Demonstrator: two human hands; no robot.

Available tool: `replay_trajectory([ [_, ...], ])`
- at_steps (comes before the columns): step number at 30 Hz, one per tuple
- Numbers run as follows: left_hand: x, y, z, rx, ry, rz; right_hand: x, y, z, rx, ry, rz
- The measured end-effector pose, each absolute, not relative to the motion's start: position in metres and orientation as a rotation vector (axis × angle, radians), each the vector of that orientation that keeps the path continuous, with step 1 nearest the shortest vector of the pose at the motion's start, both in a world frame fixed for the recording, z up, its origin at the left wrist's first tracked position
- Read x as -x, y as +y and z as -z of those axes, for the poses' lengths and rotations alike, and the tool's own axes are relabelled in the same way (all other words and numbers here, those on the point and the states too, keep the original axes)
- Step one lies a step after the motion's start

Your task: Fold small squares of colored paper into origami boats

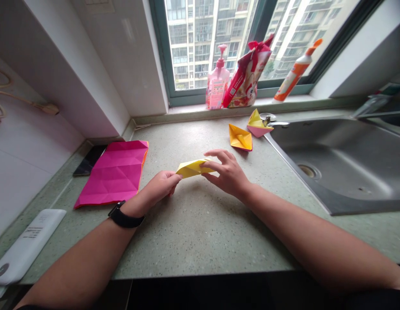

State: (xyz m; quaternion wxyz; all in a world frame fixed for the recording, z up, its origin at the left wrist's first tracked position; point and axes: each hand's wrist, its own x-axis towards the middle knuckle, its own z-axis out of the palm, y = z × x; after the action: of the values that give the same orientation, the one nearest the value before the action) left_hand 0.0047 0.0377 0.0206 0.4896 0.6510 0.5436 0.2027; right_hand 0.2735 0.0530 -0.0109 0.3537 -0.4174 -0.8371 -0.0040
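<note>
A narrow folded piece of yellow paper point(191, 168) is held just above the counter, between my two hands. My left hand point(163, 185) pinches its left end, thumb on top. At its right end, my right hand point(226, 172) grips the paper with thumb and fingers, the index finger raised above it. Beyond my right hand sit two folded paper boats: an orange-yellow boat point(240, 138) and, nearer the sink, a yellow and pink boat point(258, 125). Left of my left hand lie creased magenta sheets point(118, 172) with an orange edge showing.
A steel sink point(342, 163) is set into the speckled counter point(193, 241) at right. On the windowsill stand a pink pump bottle point(217, 84), a red bag point(247, 77) and an orange-and-white bottle point(295, 75). A white power bank point(30, 243) lies at front left, a dark flat object point(87, 161) under the sheets.
</note>
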Motion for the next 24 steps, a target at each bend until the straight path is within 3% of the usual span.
replay_trajectory([
  [7, -0.004, 0.033, -0.026, -1.612, 1.130, -0.498, -0.272, 0.053, 0.010, 1.016, -2.051, 0.099],
  [15, -0.002, 0.037, -0.017, -1.697, 1.230, -0.660, -0.277, 0.065, 0.009, 1.033, -1.682, -0.421],
  [24, -0.015, 0.037, -0.012, -2.090, 1.227, -0.516, -0.348, 0.119, -0.009, 0.902, -0.836, -0.569],
])
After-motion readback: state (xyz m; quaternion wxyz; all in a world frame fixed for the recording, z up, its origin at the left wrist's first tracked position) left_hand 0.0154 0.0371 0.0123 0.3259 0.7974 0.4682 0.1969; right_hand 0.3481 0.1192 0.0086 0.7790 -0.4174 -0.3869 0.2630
